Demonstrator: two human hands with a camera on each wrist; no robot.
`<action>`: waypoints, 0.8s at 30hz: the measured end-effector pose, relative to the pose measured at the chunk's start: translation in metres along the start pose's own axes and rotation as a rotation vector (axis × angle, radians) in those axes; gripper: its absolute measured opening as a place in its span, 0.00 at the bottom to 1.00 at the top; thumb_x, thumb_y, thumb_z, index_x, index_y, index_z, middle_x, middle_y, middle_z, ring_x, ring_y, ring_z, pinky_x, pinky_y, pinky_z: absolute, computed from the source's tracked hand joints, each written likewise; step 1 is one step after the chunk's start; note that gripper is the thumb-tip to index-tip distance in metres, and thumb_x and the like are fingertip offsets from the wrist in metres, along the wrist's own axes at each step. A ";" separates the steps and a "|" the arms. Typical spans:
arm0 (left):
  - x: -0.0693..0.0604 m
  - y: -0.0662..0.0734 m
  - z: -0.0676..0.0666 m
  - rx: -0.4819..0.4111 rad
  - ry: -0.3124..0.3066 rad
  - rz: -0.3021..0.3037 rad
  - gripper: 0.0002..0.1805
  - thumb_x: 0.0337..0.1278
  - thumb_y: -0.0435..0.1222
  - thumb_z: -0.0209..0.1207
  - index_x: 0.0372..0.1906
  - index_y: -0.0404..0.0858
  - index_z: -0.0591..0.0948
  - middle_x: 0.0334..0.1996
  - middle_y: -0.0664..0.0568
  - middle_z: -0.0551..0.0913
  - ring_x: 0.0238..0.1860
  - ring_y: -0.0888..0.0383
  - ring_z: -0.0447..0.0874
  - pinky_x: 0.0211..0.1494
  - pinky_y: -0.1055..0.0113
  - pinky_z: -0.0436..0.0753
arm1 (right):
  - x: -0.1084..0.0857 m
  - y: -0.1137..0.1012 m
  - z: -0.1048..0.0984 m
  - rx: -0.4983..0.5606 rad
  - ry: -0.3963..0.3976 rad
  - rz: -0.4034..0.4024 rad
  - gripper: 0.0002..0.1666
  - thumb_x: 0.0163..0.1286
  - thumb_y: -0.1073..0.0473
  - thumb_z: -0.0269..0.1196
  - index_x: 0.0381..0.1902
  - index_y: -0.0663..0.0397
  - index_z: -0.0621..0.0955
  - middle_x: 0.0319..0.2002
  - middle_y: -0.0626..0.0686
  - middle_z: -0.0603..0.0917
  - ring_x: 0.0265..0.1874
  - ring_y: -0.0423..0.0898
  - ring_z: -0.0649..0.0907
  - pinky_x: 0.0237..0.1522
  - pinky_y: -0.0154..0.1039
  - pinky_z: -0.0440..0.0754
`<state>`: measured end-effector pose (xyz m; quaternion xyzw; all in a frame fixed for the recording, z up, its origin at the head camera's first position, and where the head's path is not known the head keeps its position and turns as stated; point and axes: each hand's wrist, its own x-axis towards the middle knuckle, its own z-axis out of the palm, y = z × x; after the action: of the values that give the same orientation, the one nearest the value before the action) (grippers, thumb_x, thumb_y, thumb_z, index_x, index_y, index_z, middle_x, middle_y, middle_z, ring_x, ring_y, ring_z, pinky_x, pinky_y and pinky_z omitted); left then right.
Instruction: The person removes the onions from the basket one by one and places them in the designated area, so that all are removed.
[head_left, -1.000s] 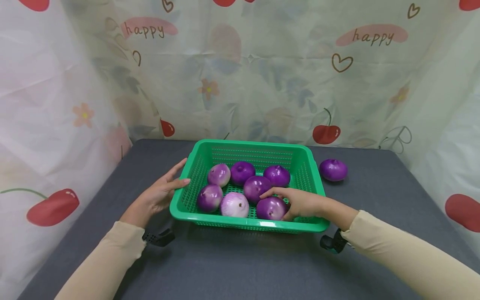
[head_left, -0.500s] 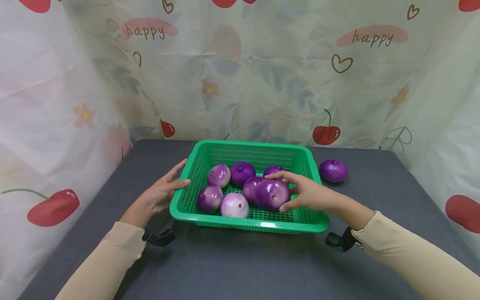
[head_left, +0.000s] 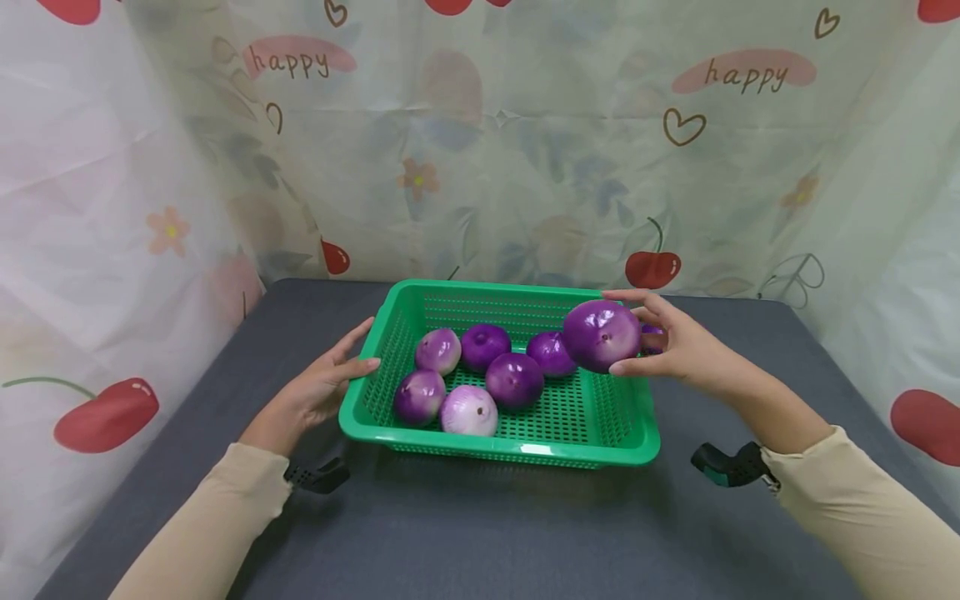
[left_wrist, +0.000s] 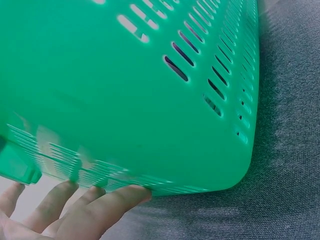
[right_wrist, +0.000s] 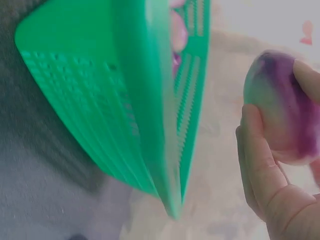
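Observation:
The green plastic basket (head_left: 498, 450) stands on the dark table, with several purple onions inside, among them a paler onion (head_left: 469, 410) near the front. My left hand (head_left: 318, 387) holds the basket's left end, thumb on the rim. In the left wrist view, its fingers (left_wrist: 112, 205) lie against the outer wall. Above the basket's right rim, my right hand (head_left: 682, 346) grips a purple onion (head_left: 600, 333) between thumb and fingers. The right wrist view shows this onion (right_wrist: 280, 110) lifted well apart from the basket (right_wrist: 150, 100).
On the table (head_left: 480, 533), to the right of the basket, another purple onion (head_left: 652, 337) is mostly hidden behind my right hand. A patterned cloth curtain (head_left: 517, 167) surrounds the back and sides of the table.
My right hand has lifted the onion from the basket's front right and carried it up and to the right, over the right rim. My left hand and the basket have stayed put.

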<state>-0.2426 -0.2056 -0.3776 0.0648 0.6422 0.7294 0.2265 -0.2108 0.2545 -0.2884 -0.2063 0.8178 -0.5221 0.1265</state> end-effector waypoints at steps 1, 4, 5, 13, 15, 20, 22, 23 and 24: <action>0.000 0.000 0.000 0.001 -0.001 0.001 0.43 0.70 0.35 0.53 0.77 0.60 0.42 0.67 0.37 0.60 0.55 0.50 0.79 0.51 0.51 0.81 | -0.002 0.000 -0.003 0.002 0.018 -0.005 0.45 0.61 0.64 0.70 0.71 0.44 0.60 0.62 0.61 0.66 0.56 0.48 0.78 0.46 0.42 0.83; 0.000 0.000 0.000 0.006 0.001 0.003 0.43 0.70 0.35 0.54 0.77 0.60 0.42 0.67 0.38 0.61 0.55 0.50 0.79 0.51 0.51 0.81 | -0.008 0.001 -0.013 0.003 0.071 0.002 0.41 0.64 0.63 0.67 0.69 0.43 0.60 0.63 0.60 0.65 0.55 0.41 0.78 0.46 0.40 0.83; 0.000 0.000 -0.001 0.006 0.000 0.002 0.43 0.70 0.35 0.54 0.77 0.60 0.42 0.67 0.38 0.60 0.55 0.50 0.79 0.51 0.51 0.81 | -0.010 0.002 -0.016 0.003 0.091 0.008 0.39 0.65 0.63 0.66 0.69 0.42 0.61 0.63 0.59 0.66 0.54 0.39 0.79 0.47 0.39 0.82; 0.001 0.000 -0.001 -0.001 -0.002 -0.004 0.43 0.70 0.35 0.54 0.77 0.61 0.43 0.69 0.37 0.57 0.56 0.50 0.79 0.53 0.50 0.81 | -0.021 0.021 -0.038 0.118 0.191 0.024 0.35 0.69 0.64 0.61 0.69 0.37 0.62 0.59 0.51 0.67 0.49 0.38 0.80 0.46 0.32 0.82; 0.001 0.000 -0.001 -0.001 -0.001 -0.004 0.43 0.70 0.35 0.54 0.77 0.61 0.43 0.69 0.37 0.57 0.56 0.50 0.79 0.53 0.49 0.80 | -0.022 0.028 -0.042 0.200 0.201 0.016 0.34 0.69 0.67 0.60 0.68 0.39 0.63 0.57 0.50 0.67 0.48 0.39 0.81 0.45 0.32 0.82; 0.001 0.000 0.000 0.002 0.000 -0.001 0.42 0.70 0.35 0.53 0.77 0.61 0.43 0.69 0.37 0.58 0.56 0.50 0.79 0.53 0.49 0.80 | -0.025 0.042 -0.051 0.350 0.231 0.000 0.33 0.69 0.70 0.59 0.66 0.41 0.64 0.55 0.51 0.66 0.46 0.39 0.82 0.44 0.33 0.83; 0.001 0.000 0.000 0.003 0.002 -0.001 0.42 0.70 0.35 0.53 0.77 0.61 0.43 0.69 0.37 0.58 0.56 0.50 0.79 0.53 0.49 0.80 | -0.026 0.047 -0.054 0.391 0.242 -0.004 0.32 0.69 0.70 0.58 0.66 0.41 0.65 0.55 0.52 0.65 0.46 0.39 0.82 0.44 0.33 0.83; 0.001 0.000 0.000 0.005 0.003 -0.002 0.42 0.70 0.35 0.53 0.77 0.61 0.43 0.69 0.37 0.58 0.56 0.50 0.79 0.53 0.49 0.80 | -0.027 0.050 -0.056 0.410 0.245 -0.009 0.32 0.69 0.71 0.58 0.66 0.41 0.65 0.55 0.52 0.65 0.46 0.39 0.82 0.44 0.34 0.83; 0.001 0.000 0.000 0.008 0.004 -0.002 0.42 0.70 0.35 0.53 0.77 0.61 0.43 0.69 0.37 0.58 0.56 0.50 0.79 0.53 0.48 0.80 | -0.027 0.053 -0.058 0.424 0.245 -0.015 0.33 0.69 0.71 0.58 0.66 0.41 0.65 0.55 0.52 0.65 0.47 0.39 0.81 0.44 0.34 0.83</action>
<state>-0.2432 -0.2057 -0.3779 0.0636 0.6456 0.7268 0.2254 -0.2219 0.3334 -0.3124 -0.1164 0.6976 -0.7042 0.0632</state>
